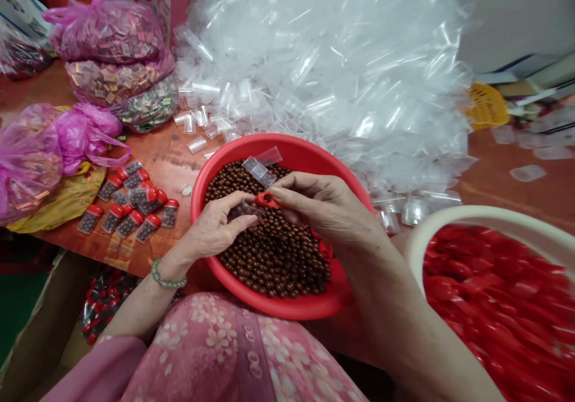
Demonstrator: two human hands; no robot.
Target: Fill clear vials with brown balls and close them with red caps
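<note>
Between the fingers and thumb of my left hand (214, 227) is a small clear plastic container (242, 209), partly hidden; dark balls seem to be inside. My right hand (326, 207) pinches a red cap (266, 200) by its side, close to the container's end. Both hands are over a red basin (287, 143) with many shiny brown balls (274, 264) in it. Clear containers (259, 171) lie on the balls near the far rim. Another red cap (325, 250) shows in the basin beneath my right wrist.
A big heap of clear containers (332, 60) rises behind the basin. Red caps fill a white tub (420, 243) at right. Filled, red-capped containers (135, 195) lie at left near pink bags (108, 30). Below the table edge, a box (58, 324) holds more. A yellow basket (489, 105) stands far right.
</note>
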